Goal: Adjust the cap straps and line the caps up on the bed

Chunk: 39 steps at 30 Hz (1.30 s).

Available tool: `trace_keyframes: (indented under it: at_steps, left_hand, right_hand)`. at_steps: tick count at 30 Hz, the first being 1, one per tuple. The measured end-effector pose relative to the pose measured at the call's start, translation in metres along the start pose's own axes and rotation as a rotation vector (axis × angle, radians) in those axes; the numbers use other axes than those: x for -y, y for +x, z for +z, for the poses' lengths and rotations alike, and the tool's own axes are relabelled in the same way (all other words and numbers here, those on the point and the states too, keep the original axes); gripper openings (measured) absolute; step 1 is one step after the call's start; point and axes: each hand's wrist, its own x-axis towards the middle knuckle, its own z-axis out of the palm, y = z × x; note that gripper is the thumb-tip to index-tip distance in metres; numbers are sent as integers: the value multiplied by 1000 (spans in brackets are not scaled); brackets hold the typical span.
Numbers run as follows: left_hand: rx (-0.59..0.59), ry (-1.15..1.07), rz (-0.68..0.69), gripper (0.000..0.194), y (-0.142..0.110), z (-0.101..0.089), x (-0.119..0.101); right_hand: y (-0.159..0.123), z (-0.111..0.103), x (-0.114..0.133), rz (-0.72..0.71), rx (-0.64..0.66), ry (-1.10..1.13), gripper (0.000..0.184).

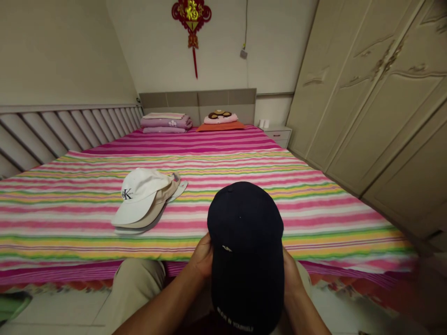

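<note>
A dark navy baseball cap (246,218) is held up in front of me, its brim pointing down toward my body. Small pale lettering runs along the brim's edge, and a little light mark sits low on the crown. My left hand (203,256) grips the cap's left side, with most fingers hidden behind it. On the opposite side my right hand (290,272) holds it too, largely covered by the cap. To the left on the bed lies a stack of light caps, topped by a white cap (143,188) with black letters; beige and pale brims show beneath.
The bed (195,163) has a striped cover. Folded purple bedding (165,122) and a pink folded item (220,120) lie by the headboard (178,100). A nightstand (281,135) and a cream wardrobe (363,97) stand on the right; a slatted railing (70,130) runs along the left.
</note>
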Motion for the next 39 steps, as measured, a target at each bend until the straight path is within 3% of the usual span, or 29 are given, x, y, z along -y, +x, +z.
trace_keyframes:
  at_steps: [4, 6, 9, 12, 14, 18, 27, 39]
  left_hand:
    - [-20, -49, 3, 34, 5, -7, -1]
    - [-32, -51, 2, 35, 7, -6, 0]
    - [6, -48, 45, 39, 6, 0, 1]
    - [89, -64, 141, 43, 3, 13, 3]
    - [146, -66, 171, 45, 2, 22, 4]
    - [223, -28, 70, 53, 6, 37, 7]
    - [201, -17, 42, 46, 13, 50, 17]
    - [216, 15, 20, 41, 8, 51, 28]
  right_hand:
    - [-5, 4, 17, -13, 79, 156, 49]
    - [-5, 6, 23, 4, 107, 202, 39]
    - [-3, 6, 25, 154, 99, 222, 22]
    - [0, 2, 24, 243, 59, 250, 33]
    - [2, -1, 25, 240, 39, 267, 39]
    - [3, -6, 29, 214, 7, 260, 39]
    - [0, -23, 33, 3, -77, 147, 29]
    - [-5, -16, 33, 97, -86, 220, 40]
